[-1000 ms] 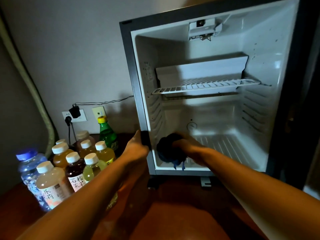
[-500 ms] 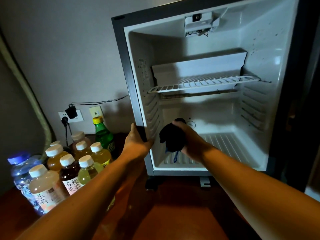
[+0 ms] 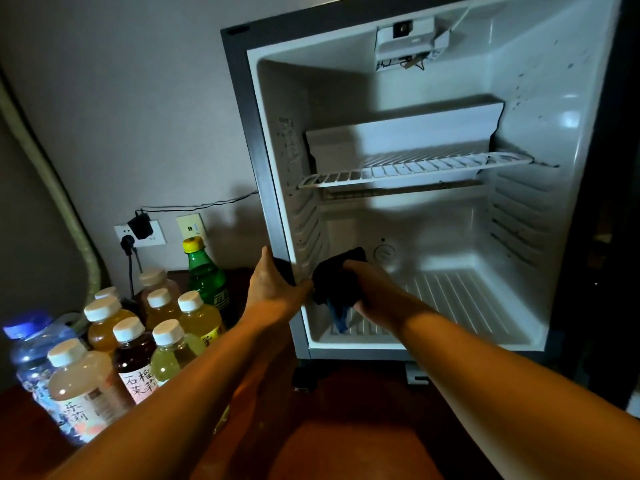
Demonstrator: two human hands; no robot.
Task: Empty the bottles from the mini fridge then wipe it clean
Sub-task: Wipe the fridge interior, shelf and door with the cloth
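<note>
Head view: mini fridge (image 3: 519, 98) stands open on a dark reddish wooden surface (image 3: 346, 445), interior white and lit, no bottles inside. One wire shelf (image 3: 412, 169) sits at mid height; ribbed floor below it. Left hand (image 3: 275, 285) grips the fridge's left front frame low down — thumb on the inner edge, fingers wrapped round the outer side. Right hand (image 3: 372, 289) reaches inside the lower compartment, fingers clenched round a bunched dark cloth (image 3: 337, 280), held against the lower left inner wall just beside the left hand; a blue strip of the cloth hangs down toward the floor ribs. Small dark specks show on the right inner wall. Bottles (image 3: 138, 337) stand clustered outside, left of the fridge on the same surface — white-capped juice and tea bottles, a green bottle with a yellow cap (image 3: 204, 271) at the back, a blue-capped water bottle (image 3: 29, 348) at far left. Wall outlet (image 3: 156, 233) behind them with a black adapter (image 3: 139, 225) plugged in, cord running toward the fridge.
</note>
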